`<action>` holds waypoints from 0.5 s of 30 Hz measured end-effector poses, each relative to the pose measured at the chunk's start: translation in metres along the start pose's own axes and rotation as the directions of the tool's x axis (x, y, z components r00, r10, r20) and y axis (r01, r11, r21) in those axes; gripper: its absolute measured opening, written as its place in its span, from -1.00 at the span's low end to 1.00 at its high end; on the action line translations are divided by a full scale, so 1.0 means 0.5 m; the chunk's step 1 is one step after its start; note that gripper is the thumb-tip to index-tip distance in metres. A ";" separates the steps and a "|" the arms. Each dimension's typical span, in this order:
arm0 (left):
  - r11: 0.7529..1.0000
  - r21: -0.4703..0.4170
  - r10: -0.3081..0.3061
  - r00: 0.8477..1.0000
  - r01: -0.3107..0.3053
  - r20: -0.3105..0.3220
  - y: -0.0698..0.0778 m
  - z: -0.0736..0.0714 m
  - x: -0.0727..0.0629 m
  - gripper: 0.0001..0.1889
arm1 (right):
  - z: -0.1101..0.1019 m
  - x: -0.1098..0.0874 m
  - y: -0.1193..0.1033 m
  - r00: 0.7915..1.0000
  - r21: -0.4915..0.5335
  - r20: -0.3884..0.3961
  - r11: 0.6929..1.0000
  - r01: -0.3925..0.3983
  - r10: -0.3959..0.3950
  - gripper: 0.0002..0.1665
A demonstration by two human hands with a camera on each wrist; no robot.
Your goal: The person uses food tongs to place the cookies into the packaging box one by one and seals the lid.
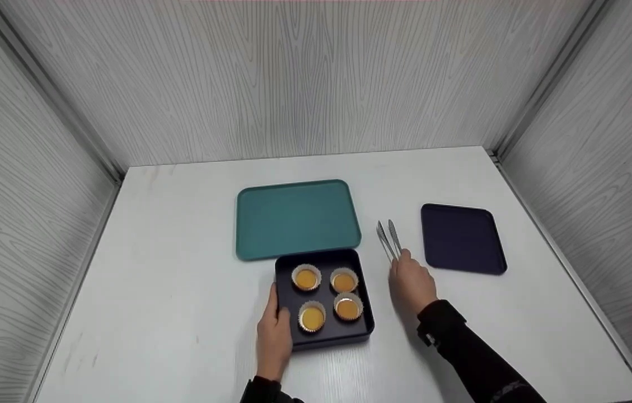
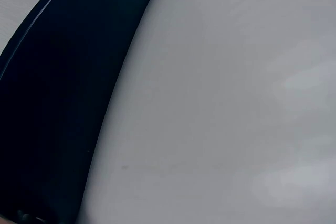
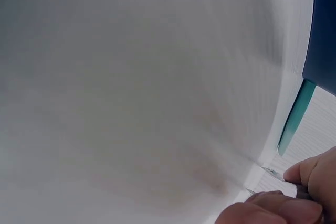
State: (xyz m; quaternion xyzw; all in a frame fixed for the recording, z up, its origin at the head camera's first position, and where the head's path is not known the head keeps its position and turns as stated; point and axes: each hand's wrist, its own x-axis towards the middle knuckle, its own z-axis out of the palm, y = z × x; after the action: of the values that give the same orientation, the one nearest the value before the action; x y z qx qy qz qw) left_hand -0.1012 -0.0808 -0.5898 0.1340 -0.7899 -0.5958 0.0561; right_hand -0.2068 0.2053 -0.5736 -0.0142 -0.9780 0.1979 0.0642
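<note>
A square dark navy baking pan (image 1: pixel 324 336) stands near the front middle of the table. Several small fluted cups with yellow-orange filling (image 1: pixel 312 317) sit inside it. My left hand (image 1: pixel 275 338) grips the pan's left side, thumb by the rim; in the left wrist view the pan's outer wall (image 2: pixel 63 98) fills the left part. To the right of the pan, my right hand (image 1: pixel 413 282) holds metal tongs (image 1: pixel 387 238), arms apart and tips pointing away from me. In the right wrist view, fingers and thumb pinch the tongs (image 3: pixel 274 173) at the lower right corner.
A teal tray (image 1: pixel 296 218) lies flat behind the pan, its front edge close to the pan's back edge. Farther right lies a flat dark purple tray (image 1: pixel 463 238). Pale wood-grain panels (image 1: pixel 304 78) enclose the white table (image 1: pixel 181 280) at the back and both sides.
</note>
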 end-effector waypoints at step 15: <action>1.000 0.007 -0.006 1.000 0.006 -0.004 -0.001 0.000 0.000 -0.39 | -0.009 0.007 -0.009 0.997 -0.073 0.077 0.997 0.004 0.001 -0.61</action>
State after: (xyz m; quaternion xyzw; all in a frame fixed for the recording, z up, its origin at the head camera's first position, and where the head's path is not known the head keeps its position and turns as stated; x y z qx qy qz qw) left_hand -0.1012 -0.0808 -0.5901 0.1375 -0.7913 -0.5932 0.0555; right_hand -0.2097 0.2032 -0.5673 -0.0082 -0.9863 0.1624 0.0261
